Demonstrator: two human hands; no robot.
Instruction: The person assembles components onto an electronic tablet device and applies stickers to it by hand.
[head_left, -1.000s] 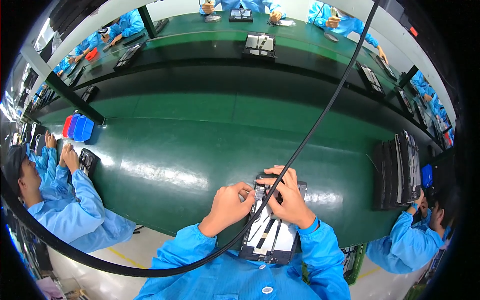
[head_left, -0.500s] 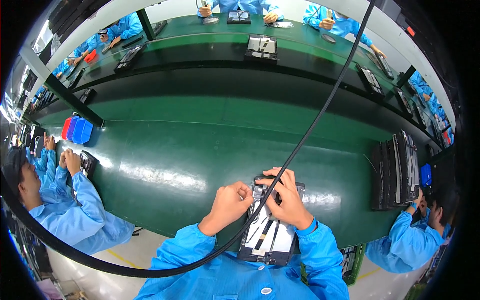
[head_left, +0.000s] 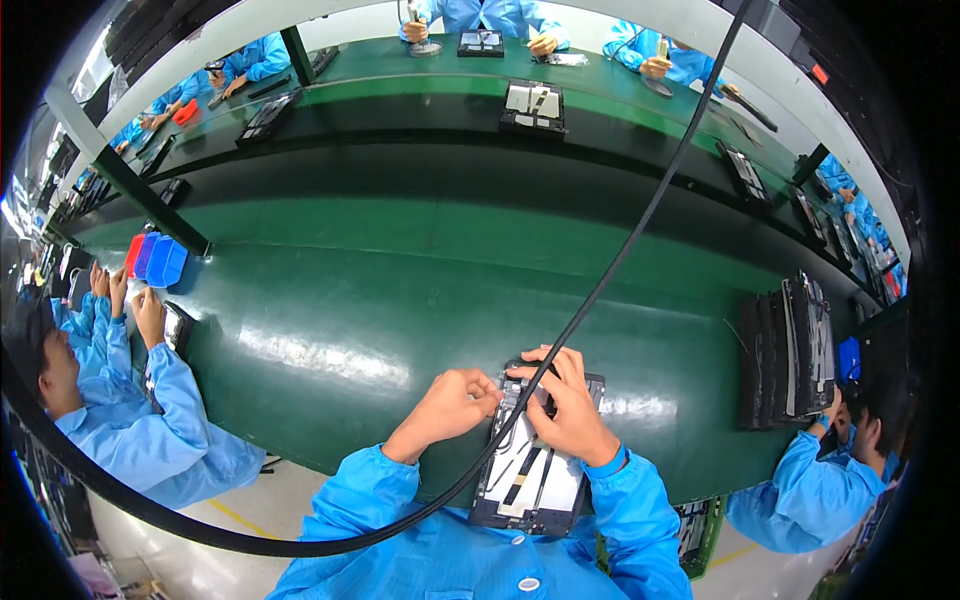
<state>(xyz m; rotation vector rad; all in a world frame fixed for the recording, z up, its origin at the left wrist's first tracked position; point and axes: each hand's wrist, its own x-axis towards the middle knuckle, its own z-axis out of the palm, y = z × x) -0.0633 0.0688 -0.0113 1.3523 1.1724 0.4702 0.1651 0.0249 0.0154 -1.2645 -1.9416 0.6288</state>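
Note:
An opened tablet (head_left: 562,492), with white inner panels, black strips and a dark frame, rests at the table's near edge against my front. My right hand (head_left: 575,415) grips its upper part, fingers bent over the far edge and thumb on the inside. Beside the upper left corner, the fingertips of my left hand (head_left: 447,408) are pinched together; whatever is between them is too small to make out. A black cable (head_left: 640,225) crosses the picture in front of the tablet and partly hides it.
A stack of dark tablets (head_left: 765,355) stands at the right, near a co-worker (head_left: 800,490). Blue and red bins (head_left: 165,262) sit at the left, beyond another co-worker (head_left: 170,420). A raised shelf (head_left: 400,112) along the back carries more opened tablets.
My left hand has shifted slightly left, its fingertips still at the tablet's upper left corner. My right hand keeps its grip. The left co-worker's hands have moved apart.

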